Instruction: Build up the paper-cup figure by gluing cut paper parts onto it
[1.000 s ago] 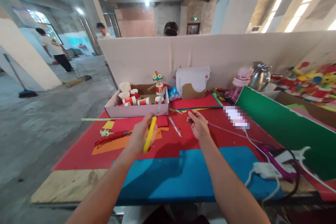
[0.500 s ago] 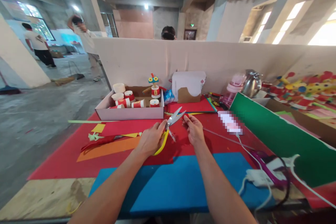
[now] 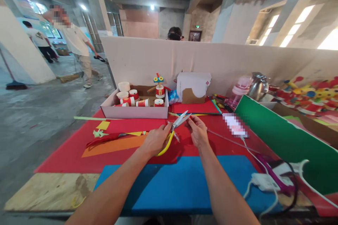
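My left hand (image 3: pixel 157 140) is closed round the yellow handle of a pair of scissors (image 3: pixel 180 121), whose silver blades point away and to the right, slightly apart. Close to the blade tips, my right hand (image 3: pixel 198 130) has its thumb and fingers pinched together. Whatever lies between those fingertips is too small to make out. Beneath both hands spreads red sheet material (image 3: pixel 195 151), with a blue sheet (image 3: pixel 169 182) nearer to me. Left of my left hand lie an orange strip (image 3: pixel 113 146) and a crumpled red piece (image 3: pixel 105 140).
A white box (image 3: pixel 134 113) holds paper cups and a cup figure (image 3: pixel 159 89). A phone (image 3: pixel 235 125) with a white cable lies at right, beside a green panel (image 3: pixel 280 147). A steel jug (image 3: pixel 258 86) stands behind. One person (image 3: pixel 76 42) walks at left.
The view has shifted slightly, moving the table rightward in the picture. Both hands keep nearly the same pose at the scissors. The person at left has come nearer and lower arm now shows.
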`<state>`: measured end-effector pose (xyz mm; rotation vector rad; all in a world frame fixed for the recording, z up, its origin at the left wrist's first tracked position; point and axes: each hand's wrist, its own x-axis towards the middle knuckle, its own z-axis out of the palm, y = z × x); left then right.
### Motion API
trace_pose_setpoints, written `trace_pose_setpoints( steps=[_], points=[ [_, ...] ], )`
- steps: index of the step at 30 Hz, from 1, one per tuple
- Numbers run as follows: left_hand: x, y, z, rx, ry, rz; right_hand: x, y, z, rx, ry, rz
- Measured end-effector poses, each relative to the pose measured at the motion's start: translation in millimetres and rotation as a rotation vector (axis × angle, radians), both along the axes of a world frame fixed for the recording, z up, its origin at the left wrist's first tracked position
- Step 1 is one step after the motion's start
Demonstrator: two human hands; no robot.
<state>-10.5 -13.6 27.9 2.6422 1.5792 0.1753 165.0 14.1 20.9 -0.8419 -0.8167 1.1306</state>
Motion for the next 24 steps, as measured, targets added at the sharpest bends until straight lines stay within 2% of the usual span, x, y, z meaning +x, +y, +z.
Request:
trace_pose_setpoints(
  steps=[7, 24],
  points=[
    [-0.4, -0.4, -0.2, 0.031, -0.011, 0.011, 0.0, 1.9, -2.1, -0.025, 0.0, 0.022],
    [1.2, -3.0, 5.4, -0.009, 0.006, 0.009, -1.3, 2.2, -2.5, -0.035, 0.025, 0.035]
  ],
)
